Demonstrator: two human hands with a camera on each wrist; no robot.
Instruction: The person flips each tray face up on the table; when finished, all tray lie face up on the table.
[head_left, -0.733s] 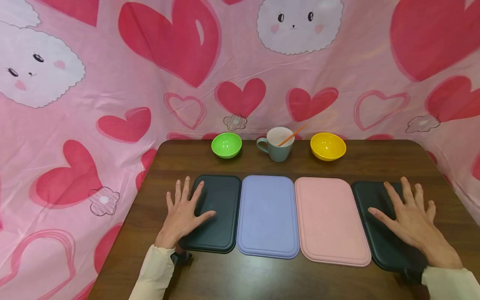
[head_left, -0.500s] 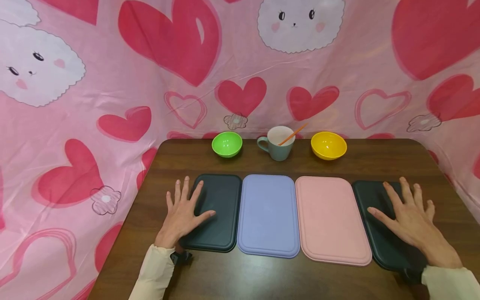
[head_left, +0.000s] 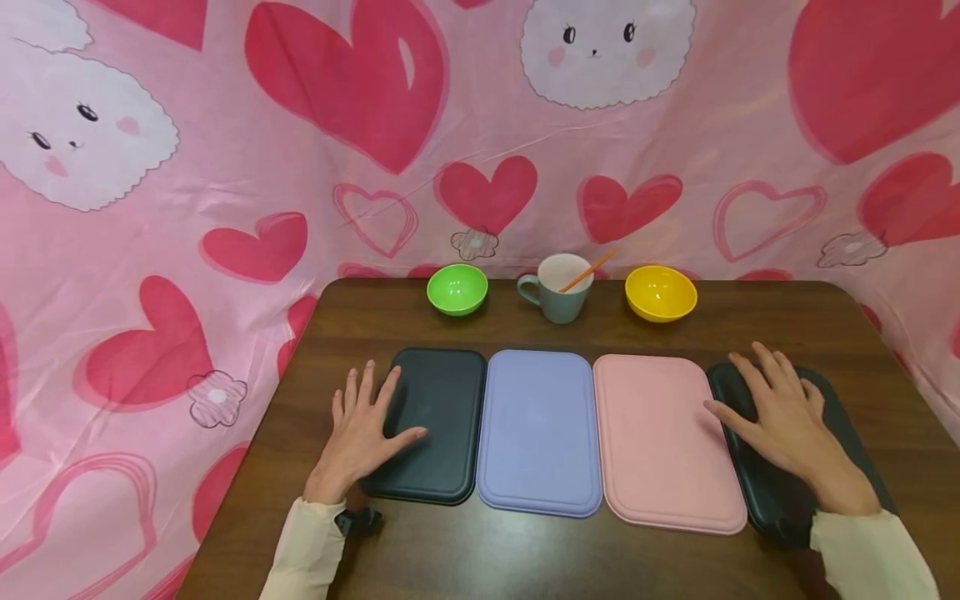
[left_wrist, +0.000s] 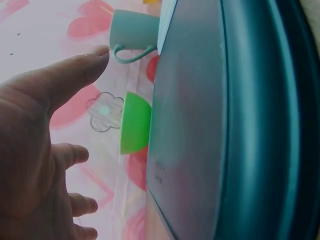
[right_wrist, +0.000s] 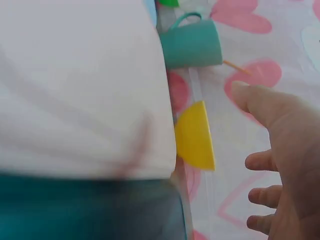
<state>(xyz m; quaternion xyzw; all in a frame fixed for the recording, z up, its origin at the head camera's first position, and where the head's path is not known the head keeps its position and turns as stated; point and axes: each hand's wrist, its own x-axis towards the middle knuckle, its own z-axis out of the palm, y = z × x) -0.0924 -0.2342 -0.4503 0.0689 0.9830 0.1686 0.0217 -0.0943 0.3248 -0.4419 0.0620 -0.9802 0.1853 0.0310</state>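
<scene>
In the head view my left hand point(head_left: 360, 437) hovers with spread fingers over the left side of a dark board point(head_left: 442, 425) with rounded corners. My right hand point(head_left: 783, 425), also spread and holding nothing, is above another dark board point(head_left: 840, 408) at the right, its thumb tip overlapping the pink board point(head_left: 667, 442). A periwinkle-blue board point(head_left: 538, 433) lies between the left dark board and the pink one. The left wrist view has the thumb and fingers of the left hand point(left_wrist: 30, 130) apart from the board's surface. The right wrist view likewise catches the right hand point(right_wrist: 295, 145) with nothing in it.
Along the table's back edge stand a green bowl point(head_left: 457, 290), a grey-green mug point(head_left: 562, 302) with an orange stick point(head_left: 592, 268) leaning in it, and a yellow bowl point(head_left: 661, 293). Behind the brown table point(head_left: 555, 558) hangs a pink heart-patterned cloth point(head_left: 420, 225).
My right hand has shifted left, toward the pink board. The left hand has barely moved, and the boards, bowls and mug stay in place.
</scene>
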